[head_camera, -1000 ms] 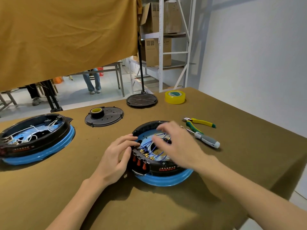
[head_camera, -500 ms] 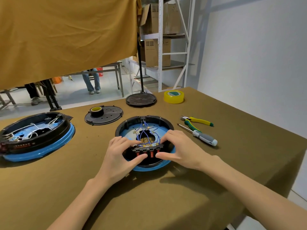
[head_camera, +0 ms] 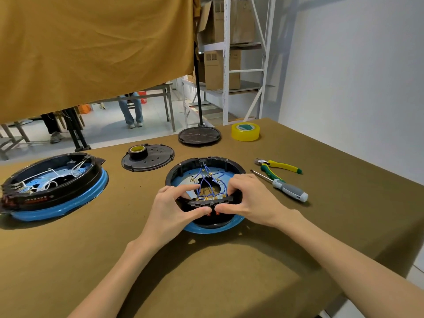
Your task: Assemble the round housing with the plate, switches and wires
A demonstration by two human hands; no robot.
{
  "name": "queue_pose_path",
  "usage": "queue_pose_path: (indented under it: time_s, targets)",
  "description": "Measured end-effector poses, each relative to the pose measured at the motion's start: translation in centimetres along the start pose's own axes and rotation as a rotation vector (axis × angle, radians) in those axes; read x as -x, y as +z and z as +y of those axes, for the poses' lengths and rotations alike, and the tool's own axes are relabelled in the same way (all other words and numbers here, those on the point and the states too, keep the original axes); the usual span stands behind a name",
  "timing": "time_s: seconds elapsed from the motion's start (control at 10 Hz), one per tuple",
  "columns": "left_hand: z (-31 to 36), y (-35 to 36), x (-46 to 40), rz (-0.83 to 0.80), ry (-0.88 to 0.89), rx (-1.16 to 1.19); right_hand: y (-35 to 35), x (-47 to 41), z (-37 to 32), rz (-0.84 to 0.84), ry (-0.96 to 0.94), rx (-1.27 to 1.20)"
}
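A round black housing with a blue rim sits in the middle of the table. Blue wires run across its blue inner plate down to a black switch block with red switches at the near edge. My left hand pinches the left end of the switch block, thumb under, fingers on top. My right hand pinches the right end the same way. The thumbs nearly meet over the red switches, hiding most of them.
A second, larger housing with white wires lies at the left. A perforated black plate with a black tape roll, a black round base, yellow tape, pliers and a screwdriver lie around.
The housing has been turned so the switch block faces me. Both hands moved onto the block's ends, and the thumbs have closed in over the red switches.
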State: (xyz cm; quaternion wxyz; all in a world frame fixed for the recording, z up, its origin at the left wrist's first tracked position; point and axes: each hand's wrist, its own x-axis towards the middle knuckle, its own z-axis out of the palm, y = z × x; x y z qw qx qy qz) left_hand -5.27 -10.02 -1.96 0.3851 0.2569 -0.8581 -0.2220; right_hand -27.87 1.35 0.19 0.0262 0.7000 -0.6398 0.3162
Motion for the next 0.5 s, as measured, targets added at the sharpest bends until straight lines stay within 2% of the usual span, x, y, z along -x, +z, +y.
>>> queue_pose_path:
  time_s: [0.2, 0.3, 0.4, 0.5]
  targets:
    - [-0.5, 0.4, 0.2, 0.033, 0.08, -0.004, -0.3, 0.1, 1.1, 0.013, 0.053, -0.12]
    - [-1.5, -0.2, 0.0, 0.029, 0.057, -0.041, -1.8, 0.5, 2.6, -0.016, 0.149, -0.205]
    - [-2.0, -0.4, 0.0, -0.022, 0.108, -0.117, -3.2, 1.6, 2.8, -0.025, 0.237, -0.169]
    - [-1.8, 0.2, 0.3, 0.017, 0.169, -0.145, -5.4, 2.1, 1.2, 0.269, 0.284, -0.264]
